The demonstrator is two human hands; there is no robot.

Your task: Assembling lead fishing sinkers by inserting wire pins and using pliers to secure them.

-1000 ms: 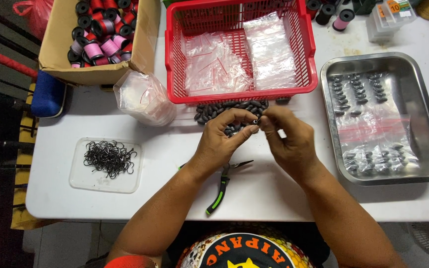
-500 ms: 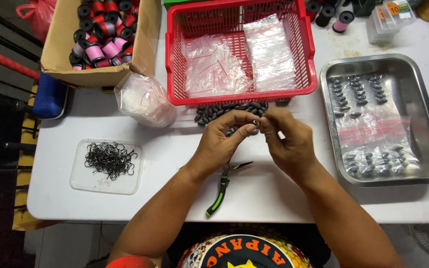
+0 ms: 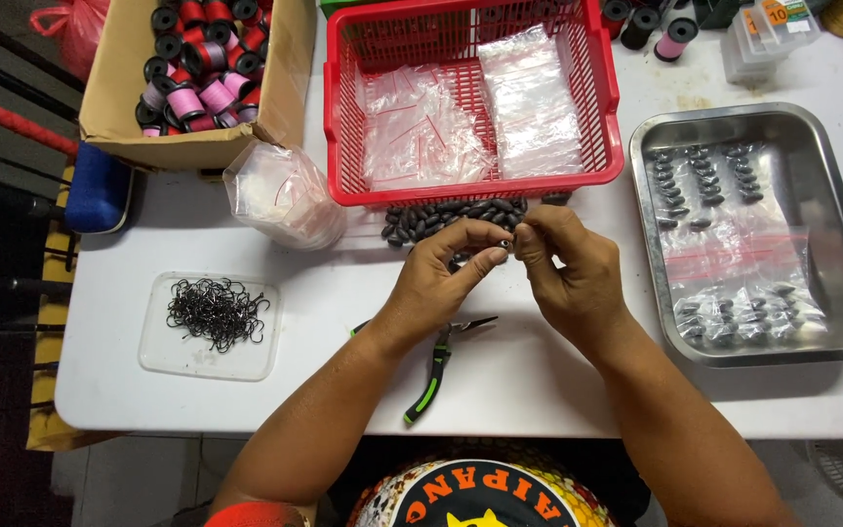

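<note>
Left hand (image 3: 433, 283) and right hand (image 3: 568, 268) fingers pinch one small dark sinker (image 3: 505, 244) between their tips, just before the sinker pile (image 3: 441, 217); pliers (image 3: 433, 363) behind them on the tabletop (image 3: 558, 381)

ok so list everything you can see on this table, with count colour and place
sinkers: a pile, dark grey, below the basket
small piece: one, dark, pinched between both hands
basket: one, red, top centre, holds clear bags
pliers: one, green-black, under the left wrist
hooks: many, black, clear lid at left
tray: one, steel, right
box: one, cardboard, spools inside
left hand: centre
right hand: centre
</note>
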